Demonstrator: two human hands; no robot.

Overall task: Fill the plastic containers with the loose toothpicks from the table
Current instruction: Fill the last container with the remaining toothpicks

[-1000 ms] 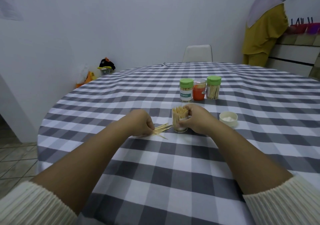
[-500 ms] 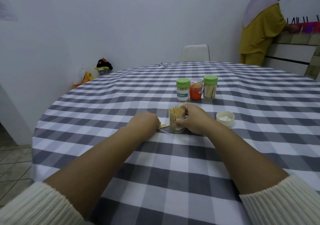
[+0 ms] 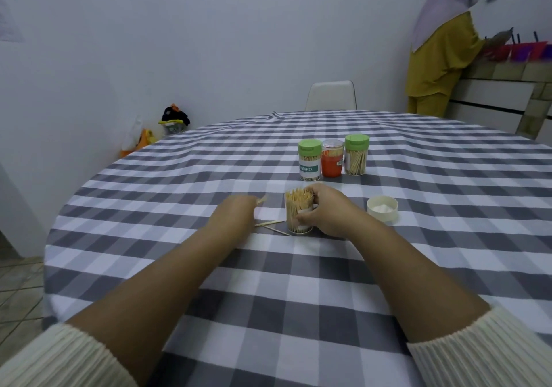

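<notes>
An open clear plastic container (image 3: 298, 212), packed with upright toothpicks, stands on the checked tablecloth (image 3: 268, 282). My right hand (image 3: 327, 210) grips its side. My left hand (image 3: 236, 212) is raised just left of it and pinches a small bunch of toothpicks (image 3: 263, 200), blurred, with their tips pointing toward the container. A few loose toothpicks (image 3: 271, 226) lie on the cloth between my hands, by the container's base.
Behind stand two green-lidded toothpick containers (image 3: 309, 159) (image 3: 356, 154) with an orange-filled container (image 3: 332, 158) between them. A white lid (image 3: 382, 207) lies right of my right hand. A white chair (image 3: 331, 95) is at the far side. A person (image 3: 442, 49) stands at the back right.
My left hand gathered most of the loose toothpicks off the cloth and lifted them up toward the container. My right hand kept its hold on the container.
</notes>
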